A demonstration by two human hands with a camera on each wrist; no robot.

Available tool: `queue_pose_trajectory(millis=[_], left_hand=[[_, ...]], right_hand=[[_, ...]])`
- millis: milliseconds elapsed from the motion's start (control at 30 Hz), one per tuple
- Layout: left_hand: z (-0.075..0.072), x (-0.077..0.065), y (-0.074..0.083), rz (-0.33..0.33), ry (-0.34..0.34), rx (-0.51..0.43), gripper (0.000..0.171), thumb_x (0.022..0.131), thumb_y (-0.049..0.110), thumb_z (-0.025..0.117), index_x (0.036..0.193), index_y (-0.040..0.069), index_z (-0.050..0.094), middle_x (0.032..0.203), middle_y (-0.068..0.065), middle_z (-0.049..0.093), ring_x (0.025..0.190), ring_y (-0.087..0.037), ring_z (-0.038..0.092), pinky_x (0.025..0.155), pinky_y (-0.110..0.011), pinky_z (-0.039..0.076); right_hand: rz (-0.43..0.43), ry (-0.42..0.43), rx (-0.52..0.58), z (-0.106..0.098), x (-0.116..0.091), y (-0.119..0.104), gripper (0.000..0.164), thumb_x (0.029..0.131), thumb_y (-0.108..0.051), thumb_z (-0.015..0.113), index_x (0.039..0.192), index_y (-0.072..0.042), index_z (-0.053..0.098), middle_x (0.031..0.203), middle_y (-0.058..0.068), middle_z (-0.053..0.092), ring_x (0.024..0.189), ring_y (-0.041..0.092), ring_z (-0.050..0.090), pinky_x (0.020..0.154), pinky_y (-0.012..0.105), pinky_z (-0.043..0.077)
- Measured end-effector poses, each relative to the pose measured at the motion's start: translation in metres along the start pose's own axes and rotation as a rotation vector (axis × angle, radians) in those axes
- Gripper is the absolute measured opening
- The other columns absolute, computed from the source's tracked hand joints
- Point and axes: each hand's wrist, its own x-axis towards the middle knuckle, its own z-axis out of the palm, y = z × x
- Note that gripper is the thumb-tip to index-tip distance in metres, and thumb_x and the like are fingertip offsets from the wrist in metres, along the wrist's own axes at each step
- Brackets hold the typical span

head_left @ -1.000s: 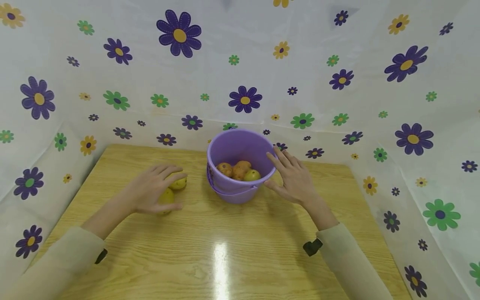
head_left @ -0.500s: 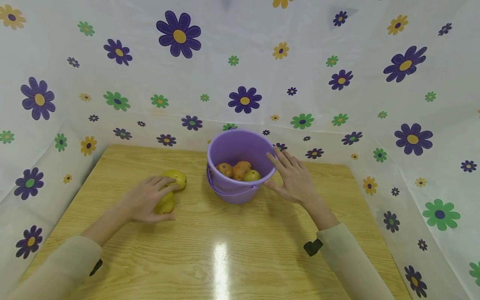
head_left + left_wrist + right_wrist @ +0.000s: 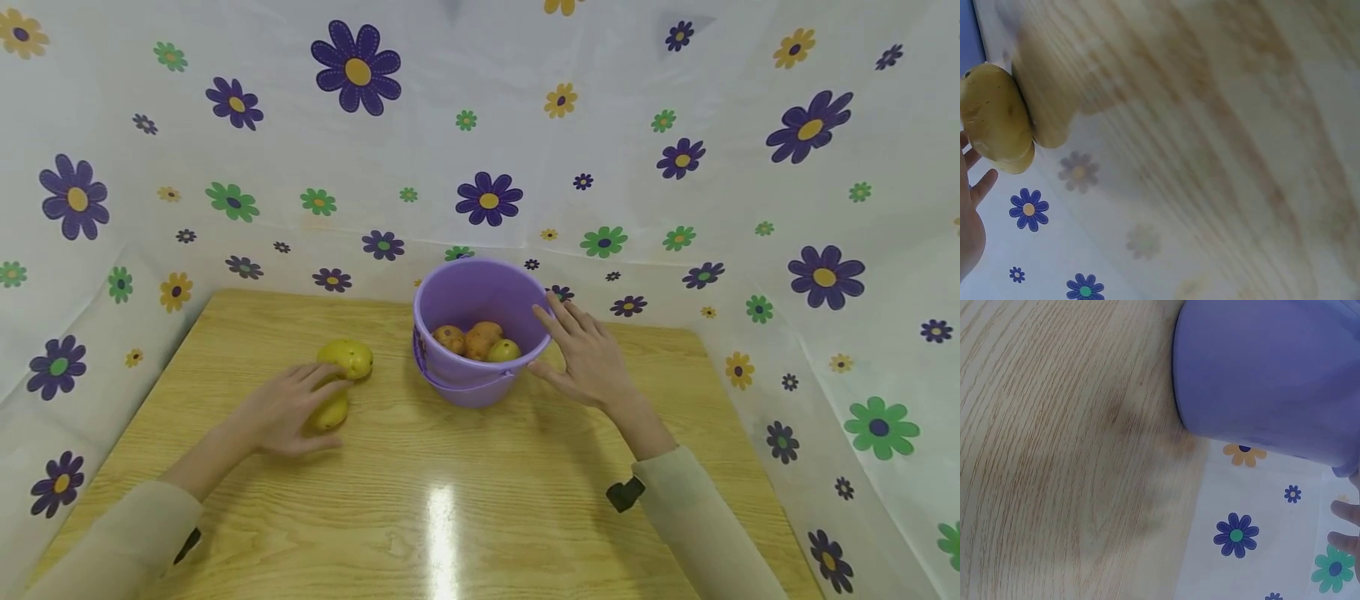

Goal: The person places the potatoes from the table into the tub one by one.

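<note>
Two yellow, smooth oval fruits that look like mangoes lie close together on the left of the wooden table. My left hand (image 3: 288,412) is spread at the near mango (image 3: 332,412), fingers over its far side and thumb on the near side, partly covering it. Beyond the fingertips lies the far mango (image 3: 347,358). In the left wrist view, fingers appear below a speckled yellow mango (image 3: 994,112). A purple bucket (image 3: 468,393) stands upright in the middle, and my right hand (image 3: 588,358) rests with extended fingers at its right rim.
Inside the bucket are two brown potatoes (image 3: 482,340) and a yellow-green mango (image 3: 504,351). The bucket's handle (image 3: 472,387) hangs down in front. A white flowered sheet (image 3: 420,150) encloses the table (image 3: 517,517) at the back and sides.
My left hand has moved slightly left and toward me, from above both mangoes to around the near one, uncovering the far one. The right hand and bucket have stayed put.
</note>
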Motion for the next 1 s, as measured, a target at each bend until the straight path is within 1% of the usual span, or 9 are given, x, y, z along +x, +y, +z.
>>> queue_pose_trajectory(millis=[233,400,567,733,867,1000], left_hand=[[0.0031,-0.0061,0.0006,-0.018,-0.017,-0.014,0.080,0.080,0.061,0.080,0.137,0.008,0.064,0.137,-0.018,0.063,0.124,-0.040,0.064,0.104,-0.058,0.057],[0.0022,-0.0086,0.0007,-0.052,-0.042,-0.023,0.078,0.081,0.059,0.081,0.139,0.010,0.063,0.140,-0.020,0.061,0.126,-0.040,0.063,0.105,-0.060,0.056],[0.0025,-0.0098,-0.0003,-0.068,-0.036,-0.038,0.077,0.080,0.056,0.084,0.138,0.010,0.064,0.139,-0.019,0.061,0.126,-0.040,0.062,0.105,-0.060,0.056],[0.0036,-0.0104,-0.0006,-0.087,-0.048,-0.039,0.077,0.080,0.058,0.084,0.137,0.011,0.064,0.137,-0.018,0.061,0.125,-0.040,0.062,0.104,-0.059,0.056],[0.0044,-0.0106,-0.0005,-0.091,-0.055,-0.031,0.075,0.079,0.059,0.085,0.135,0.013,0.065,0.134,-0.017,0.061,0.123,-0.038,0.063,0.102,-0.059,0.057],[0.0060,-0.0103,-0.0012,-0.077,-0.044,-0.024,0.071,0.079,0.059,0.086,0.131,0.015,0.066,0.130,-0.015,0.062,0.119,-0.036,0.064,0.100,-0.056,0.059]], right_hand=[[-0.002,0.001,0.007,0.0002,-0.0002,0.0000,0.103,0.092,-0.092,0.012,0.169,-0.024,0.027,0.178,0.006,0.021,0.157,0.041,0.036,0.125,0.063,0.038],[-0.001,0.005,0.008,0.0010,-0.0002,0.0001,0.104,0.091,-0.092,0.010,0.169,-0.024,0.027,0.178,0.006,0.021,0.157,0.040,0.037,0.124,0.063,0.038],[-0.001,0.009,0.005,0.0003,0.0001,-0.0007,0.105,0.091,-0.093,0.010,0.168,-0.024,0.027,0.178,0.006,0.022,0.157,0.040,0.038,0.125,0.062,0.038],[0.003,0.005,0.007,-0.0005,0.0003,-0.0015,0.106,0.090,-0.093,0.009,0.168,-0.024,0.027,0.178,0.007,0.022,0.156,0.041,0.038,0.124,0.063,0.038],[0.003,0.005,0.008,-0.0014,0.0004,-0.0024,0.105,0.091,-0.093,0.010,0.169,-0.024,0.027,0.177,0.007,0.023,0.156,0.041,0.038,0.124,0.063,0.039],[0.006,0.002,0.010,-0.0020,0.0003,-0.0027,0.105,0.091,-0.093,0.011,0.169,-0.025,0.026,0.178,0.007,0.022,0.156,0.041,0.038,0.124,0.063,0.039]])
